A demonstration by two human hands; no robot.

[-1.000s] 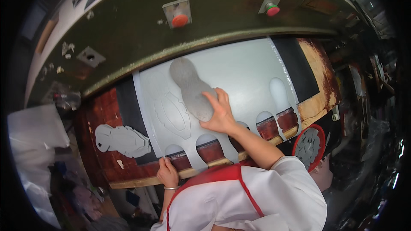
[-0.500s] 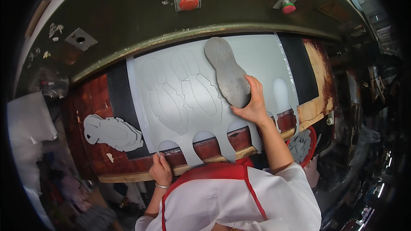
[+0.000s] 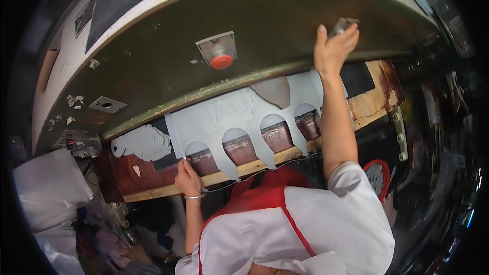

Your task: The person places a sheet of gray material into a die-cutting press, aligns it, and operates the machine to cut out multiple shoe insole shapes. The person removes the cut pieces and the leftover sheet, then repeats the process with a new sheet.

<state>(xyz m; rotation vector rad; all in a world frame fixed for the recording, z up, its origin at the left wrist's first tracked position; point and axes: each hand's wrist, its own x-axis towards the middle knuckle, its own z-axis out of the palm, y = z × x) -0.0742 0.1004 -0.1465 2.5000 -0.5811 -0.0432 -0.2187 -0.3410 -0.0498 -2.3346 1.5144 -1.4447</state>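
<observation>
A light-grey sheet point(image 3: 214, 107) lies on the work table, with sole-shaped outlines in it and rounded cut-outs along its near edge. My left hand point(image 3: 189, 179) is closed on the sheet's near left corner, thumb and fingers pinched. On the sheet rests a grey sole-shaped cutting die point(image 3: 275, 91), its far part hidden beneath the dark green press head point(image 3: 275, 20). My right hand point(image 3: 336, 51) is raised to the front of that head, fingers stretched and thumb apart, holding nothing. Its fingers cover the push button on a metal plate point(image 3: 349, 21); whether they press it I cannot tell.
A red mushroom button point(image 3: 221, 61) sits mid-panel. Several cut grey sole pieces point(image 3: 142, 142) are stacked at the table's left. A wooden edge point(image 3: 239, 168) runs along the table front. To the right below is a red tub point(image 3: 386, 173) with grey scraps.
My right hand has left the cutting die and risen to the button at right. The press head now covers more of the sheet and die in view. My left hand still holds the corner.
</observation>
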